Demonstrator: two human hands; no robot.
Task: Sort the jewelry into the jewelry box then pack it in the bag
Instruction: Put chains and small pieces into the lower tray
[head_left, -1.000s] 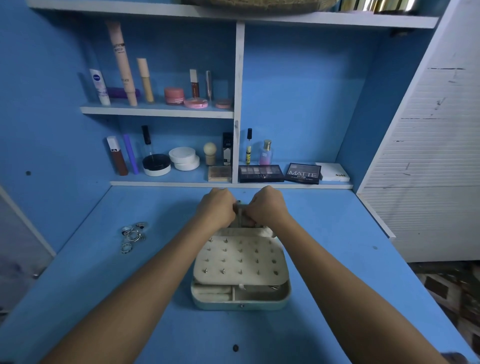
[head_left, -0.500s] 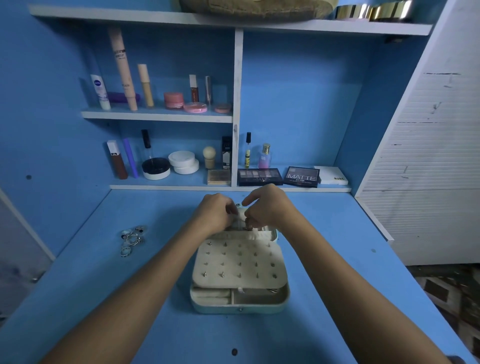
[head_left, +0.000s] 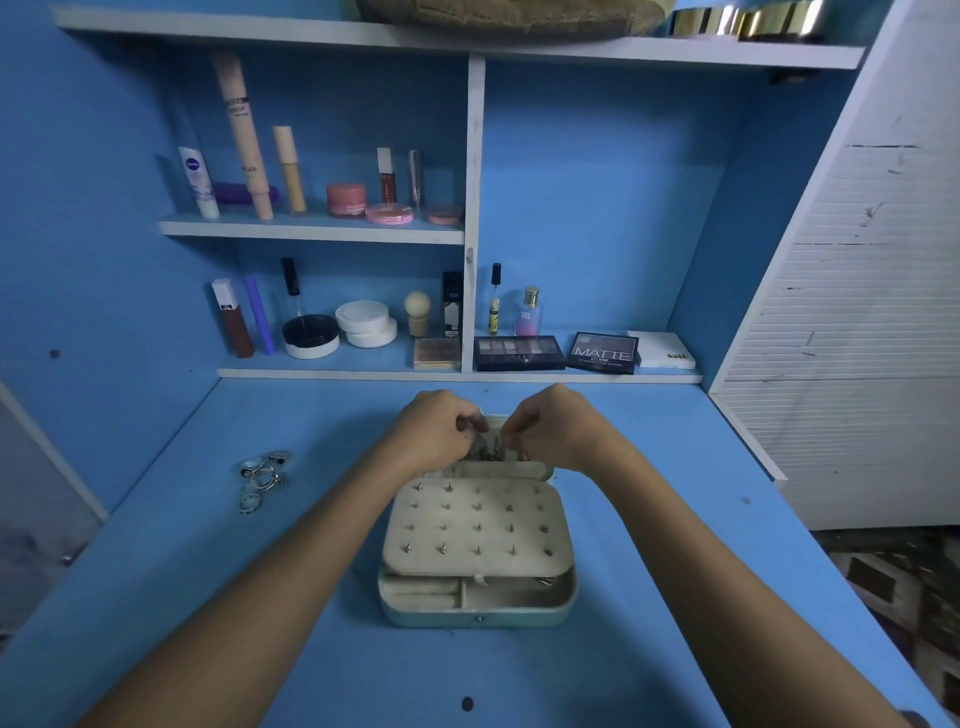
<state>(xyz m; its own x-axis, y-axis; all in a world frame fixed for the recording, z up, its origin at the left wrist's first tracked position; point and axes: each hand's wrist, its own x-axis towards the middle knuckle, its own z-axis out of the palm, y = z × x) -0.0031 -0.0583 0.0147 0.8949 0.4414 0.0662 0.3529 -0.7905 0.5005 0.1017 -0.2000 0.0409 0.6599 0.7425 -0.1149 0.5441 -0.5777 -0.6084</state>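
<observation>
An open pale-green jewelry box sits mid-table, its cream studded earring panel lying over the tray. At the box's far edge, my left hand and my right hand meet with curled fingers, both pinching a small dark metal piece of jewelry above the lid's pocket. What kind of piece it is I cannot make out. Several silver rings lie loose on the table to the left. No bag is clearly in view.
Shelves behind the table hold cosmetics: tubes, jars, a perfume bottle and eyeshadow palettes. A white slatted cabinet stands at the right. A woven item rests on the top shelf.
Both hands stayed at the box's far edge, their fingers working the small piece slightly lower into the lid area. The box and rings have not moved.
</observation>
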